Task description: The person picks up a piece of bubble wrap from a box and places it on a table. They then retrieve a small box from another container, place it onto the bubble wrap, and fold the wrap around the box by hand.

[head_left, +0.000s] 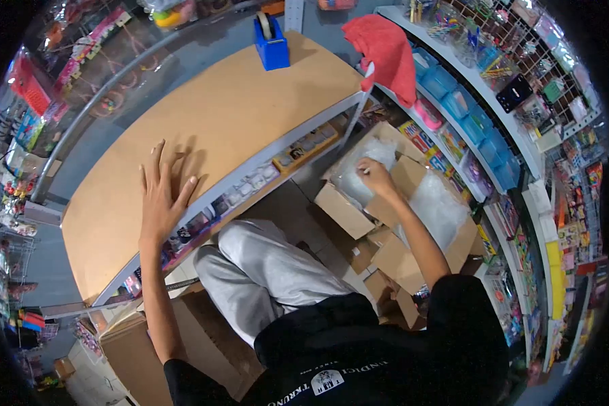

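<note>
My left hand (161,196) lies on the wooden tabletop (250,108) near its front edge, fingers spread and nothing held. To the right, my right hand (375,177) reaches into an open cardboard box (345,211). Its fingers are curled together on the clear bubble wrap (348,177) inside; the fingertips are partly hidden. Beside that box, a second open carton (399,260) holds more crumpled bubble wrap (438,213).
A blue tape dispenser (272,46) stands at the table's back. A red cloth (384,54) hangs at the right corner. Blue bins (463,105) and packed shelves line the right. Under the tabletop runs a shelf of small goods (247,186). Cardboard (139,352) lies at lower left.
</note>
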Action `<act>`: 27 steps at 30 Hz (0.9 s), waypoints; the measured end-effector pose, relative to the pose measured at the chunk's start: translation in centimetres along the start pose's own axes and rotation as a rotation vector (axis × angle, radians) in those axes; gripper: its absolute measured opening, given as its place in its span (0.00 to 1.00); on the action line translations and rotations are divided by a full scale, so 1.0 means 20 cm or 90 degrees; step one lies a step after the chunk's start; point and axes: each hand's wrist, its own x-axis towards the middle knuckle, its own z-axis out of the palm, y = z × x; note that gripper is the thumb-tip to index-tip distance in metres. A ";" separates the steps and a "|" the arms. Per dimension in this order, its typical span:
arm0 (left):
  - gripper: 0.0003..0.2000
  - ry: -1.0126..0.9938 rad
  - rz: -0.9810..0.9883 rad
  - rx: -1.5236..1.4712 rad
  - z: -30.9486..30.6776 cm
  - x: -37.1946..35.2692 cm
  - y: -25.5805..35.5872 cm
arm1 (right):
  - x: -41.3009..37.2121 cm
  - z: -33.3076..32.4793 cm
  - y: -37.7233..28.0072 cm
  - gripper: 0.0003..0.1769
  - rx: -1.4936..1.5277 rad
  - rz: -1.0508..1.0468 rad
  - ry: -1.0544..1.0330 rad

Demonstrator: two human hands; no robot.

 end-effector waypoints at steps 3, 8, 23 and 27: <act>0.28 -0.044 -0.059 0.005 0.04 0.01 -0.04 | 0.05 -0.08 0.29 0.29 -0.196 0.236 0.279; 0.29 -0.069 -0.062 0.035 0.04 0.00 -0.03 | 0.04 -0.21 0.13 0.45 -0.140 0.403 0.184; 0.27 -0.034 -0.075 0.005 0.05 -0.01 -0.02 | -0.11 -0.19 0.27 0.19 -0.056 0.215 0.459; 0.27 -0.036 -0.074 0.012 0.05 -0.01 -0.03 | -0.10 -0.20 0.35 0.20 -0.111 0.127 0.537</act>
